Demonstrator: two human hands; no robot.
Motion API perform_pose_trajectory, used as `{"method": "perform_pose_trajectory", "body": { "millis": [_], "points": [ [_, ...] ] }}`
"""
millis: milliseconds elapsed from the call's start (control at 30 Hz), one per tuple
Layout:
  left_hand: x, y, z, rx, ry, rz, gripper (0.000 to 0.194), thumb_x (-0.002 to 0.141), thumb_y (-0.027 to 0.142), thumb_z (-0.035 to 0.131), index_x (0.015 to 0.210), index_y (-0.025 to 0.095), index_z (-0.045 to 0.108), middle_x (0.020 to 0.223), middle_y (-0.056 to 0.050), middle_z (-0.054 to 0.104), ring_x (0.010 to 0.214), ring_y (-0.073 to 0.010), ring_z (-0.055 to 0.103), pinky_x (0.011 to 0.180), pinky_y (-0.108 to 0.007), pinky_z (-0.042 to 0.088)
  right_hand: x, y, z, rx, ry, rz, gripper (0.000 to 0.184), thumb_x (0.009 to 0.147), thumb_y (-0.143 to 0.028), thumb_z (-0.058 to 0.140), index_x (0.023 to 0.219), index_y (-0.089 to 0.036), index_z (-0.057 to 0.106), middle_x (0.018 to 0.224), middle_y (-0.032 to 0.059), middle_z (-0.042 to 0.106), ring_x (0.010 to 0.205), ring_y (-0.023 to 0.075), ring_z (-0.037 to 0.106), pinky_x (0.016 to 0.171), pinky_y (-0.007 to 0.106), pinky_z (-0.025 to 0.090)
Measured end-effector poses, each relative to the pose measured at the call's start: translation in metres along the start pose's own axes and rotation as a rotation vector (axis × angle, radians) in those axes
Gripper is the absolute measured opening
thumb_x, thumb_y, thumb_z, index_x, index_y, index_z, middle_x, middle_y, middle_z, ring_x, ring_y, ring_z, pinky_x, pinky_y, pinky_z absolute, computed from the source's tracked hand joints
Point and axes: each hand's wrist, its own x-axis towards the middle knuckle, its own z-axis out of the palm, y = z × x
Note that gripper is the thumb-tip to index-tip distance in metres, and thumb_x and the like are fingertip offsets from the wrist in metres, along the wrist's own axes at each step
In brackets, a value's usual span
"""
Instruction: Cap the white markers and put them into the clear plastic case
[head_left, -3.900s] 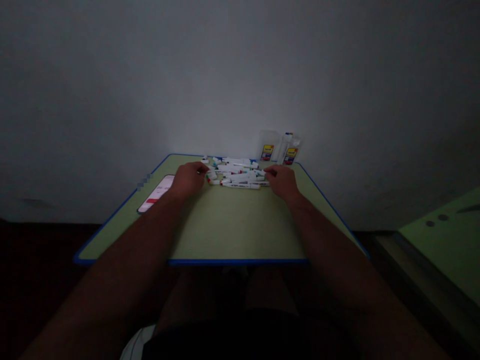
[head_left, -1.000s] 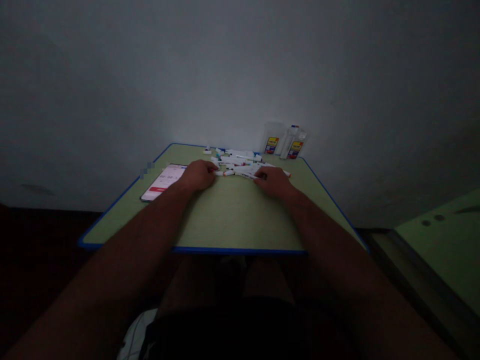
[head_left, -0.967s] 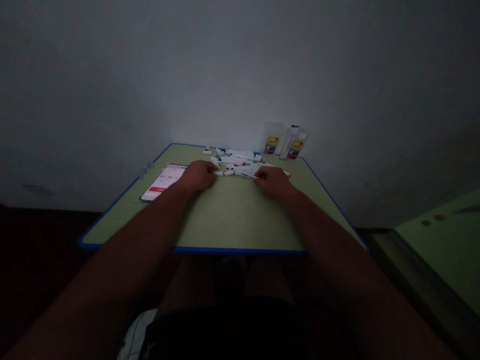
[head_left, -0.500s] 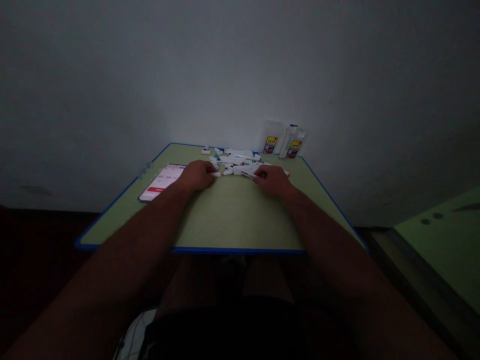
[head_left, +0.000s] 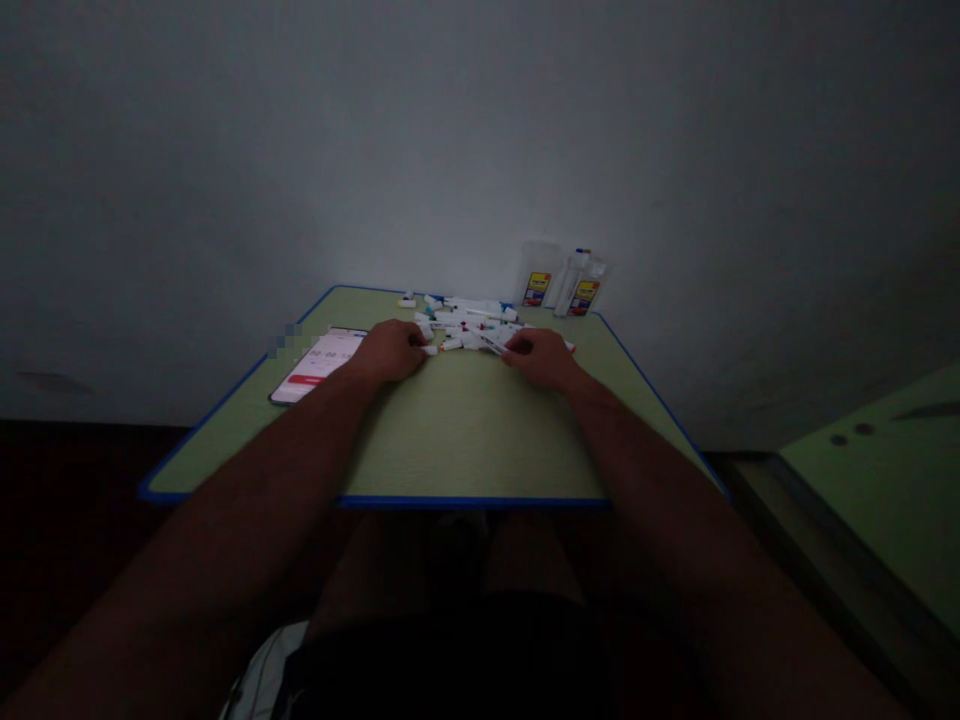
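1. Ten o'clock on the pale-green, blue-edged table (head_left: 465, 430): flat phone with lit screen (head_left: 315, 370), partly hidden by the left arm (head_left: 300, 430).
2. Eleven: left hand (head_left: 388, 353), pinching a short white cylindrical piece (head_left: 430, 350).
3. One: right hand (head_left: 544, 360), gripping a slim white marker (head_left: 491, 344).
4. Twelve: scattered white markers with coloured ends (head_left: 480, 314).
5. One, farther: two clear plastic cases with yellow-red-blue labels (head_left: 537, 288); the right holds an upright blue-topped marker (head_left: 576, 270).

Counter (head_left: 465, 430): pale green, edged in blue.
Markers (head_left: 484, 314): strewn in a loose, white-barrelled heap near the far edge, some crossing.
Short white pieces (head_left: 407, 302): lying left of the heap.
Phone (head_left: 315, 369): face up at left, lit.
Clear cases (head_left: 538, 288): standing far right, labelled.
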Motion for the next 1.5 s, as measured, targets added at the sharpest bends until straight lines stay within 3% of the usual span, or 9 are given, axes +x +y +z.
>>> {"method": "perform_pose_trajectory", "body": {
  "millis": [300, 500, 967, 1500],
  "points": [
    [-0.006, 0.011, -0.006, -0.174, 0.122, -0.027, 0.014, 0.079, 0.023, 0.065, 0.092, 0.02, 0.071, 0.091, -0.01, 0.072, 0.083, -0.0232, 0.062, 0.079, -0.037, 0.046, 0.001, 0.002, 0.0, 0.104, -0.007, 0.057, 0.011, 0.077, -0.024, 0.074, 0.084, -0.016, 0.075, 0.081, 0.005, 0.073, 0.073, 0.0152, 0.064, 0.07, 0.028, 0.048],
    [-0.004, 0.011, -0.001, -0.362, 0.163, 0.021, 0.013, 0.072, 0.021, 0.072, 0.084, 0.021, 0.07, 0.081, -0.007, 0.067, 0.077, -0.0225, 0.058, 0.074, -0.038, 0.042, 0.002, 0.002, 0.0, 0.244, -0.005, 0.113, 0.012, 0.077, -0.025, 0.075, 0.084, -0.015, 0.074, 0.081, 0.0052, 0.074, 0.073, 0.0153, 0.067, 0.071, 0.029, 0.051],
    [-0.004, 0.015, 0.002, -0.634, 0.095, -0.011, 0.025, 0.067, 0.026, 0.077, 0.09, 0.018, 0.071, 0.077, -0.001, 0.065, 0.07, -0.0154, 0.056, 0.065, -0.031, 0.042, 0.001, 0.004, 0.001, 0.412, -0.031, 0.188, 0.021, 0.075, -0.023, 0.079, 0.093, -0.013, 0.074, 0.087, 0.0079, 0.075, 0.077, 0.0154, 0.068, 0.075, 0.031, 0.053],
    [-0.004, 0.017, 0.002, -0.665, 0.104, 0.009, 0.025, 0.065, 0.024, 0.078, 0.088, 0.018, 0.072, 0.074, 0.0, 0.062, 0.068, -0.0144, 0.053, 0.065, -0.031, 0.042, 0.001, 0.001, -0.002, 0.416, -0.046, 0.194, 0.023, 0.072, -0.021, 0.081, 0.093, -0.013, 0.074, 0.085, 0.0071, 0.075, 0.076, 0.0159, 0.068, 0.074, 0.03, 0.053]
  ]
}}
